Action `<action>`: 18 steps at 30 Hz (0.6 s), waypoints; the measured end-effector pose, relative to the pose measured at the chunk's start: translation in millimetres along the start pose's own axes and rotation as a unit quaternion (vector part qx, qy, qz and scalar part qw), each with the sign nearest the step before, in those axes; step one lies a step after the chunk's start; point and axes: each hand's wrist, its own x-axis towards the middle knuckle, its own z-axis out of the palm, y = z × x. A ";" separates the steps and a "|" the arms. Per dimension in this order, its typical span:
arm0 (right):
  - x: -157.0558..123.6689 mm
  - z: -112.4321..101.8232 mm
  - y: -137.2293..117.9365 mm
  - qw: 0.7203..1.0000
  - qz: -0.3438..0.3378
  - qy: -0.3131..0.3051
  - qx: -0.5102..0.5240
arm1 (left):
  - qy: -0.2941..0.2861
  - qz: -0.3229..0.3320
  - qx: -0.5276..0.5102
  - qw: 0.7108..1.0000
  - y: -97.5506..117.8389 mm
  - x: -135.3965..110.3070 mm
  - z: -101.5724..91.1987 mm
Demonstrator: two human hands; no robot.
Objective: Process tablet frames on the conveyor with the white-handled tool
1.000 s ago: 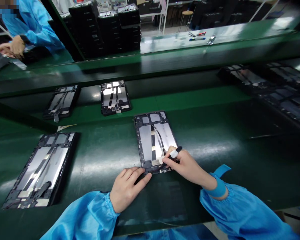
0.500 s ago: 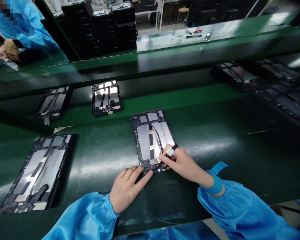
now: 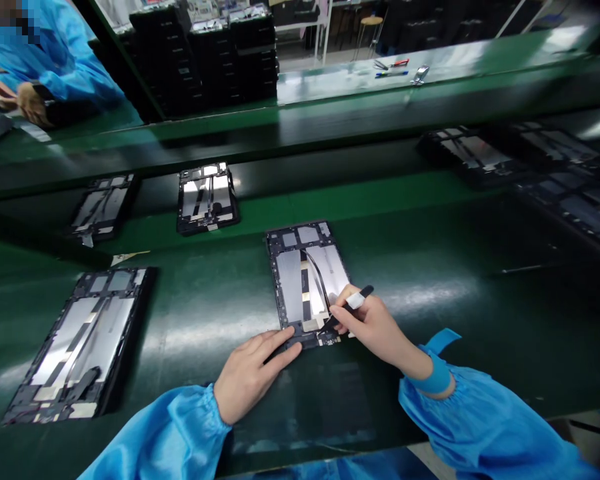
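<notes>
A dark tablet housing [image 3: 307, 287] lies face-down on the green conveyor belt [image 3: 190, 333], with silver panels and a thin black cable [image 3: 316, 283] across its inner side. My left hand [image 3: 254, 377] rests flat on the housing's near edge, holding nothing. In my right hand [image 3: 373, 327] are black tweezers [image 3: 354, 301] with a white band, their tips low over the housing's lower part near the cable. The tips are partly hidden by my fingers. A blue strap [image 3: 437, 377] circles my right wrist.
Other opened tablet housings lie on the belt at left [image 3: 80, 347] and farther back [image 3: 207, 200]. Beyond a raised green rail [image 3: 130, 150], black stacked trays [image 3: 230, 53] stand, and a co-worker's blue sleeve [image 3: 55, 60] shows at upper left. Small tools [image 3: 393, 70] lie far back.
My right hand has shifted slightly, with the tweezers' upper end now tilted further right. My left hand's fingers lie flatter on the housing's edge. The view has drifted slightly.
</notes>
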 end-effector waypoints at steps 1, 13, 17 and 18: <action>-0.6 -0.1 -0.2 0.999 -0.001 0.015 0.031 | 0.006 0.006 0.003 1.000 -1.1 -1.8 -0.5; -10.2 3.3 32.5 0.978 -0.027 0.187 0.094 | -0.015 -0.083 0.160 0.984 -63.5 145.4 19.2; 3.8 11.0 46.7 0.988 -0.021 0.133 0.072 | 0.010 -0.153 0.158 0.975 -126.2 198.1 9.8; 7.0 11.8 49.9 0.990 -0.018 0.122 0.069 | 0.012 -0.173 0.152 0.973 -140.3 203.1 3.5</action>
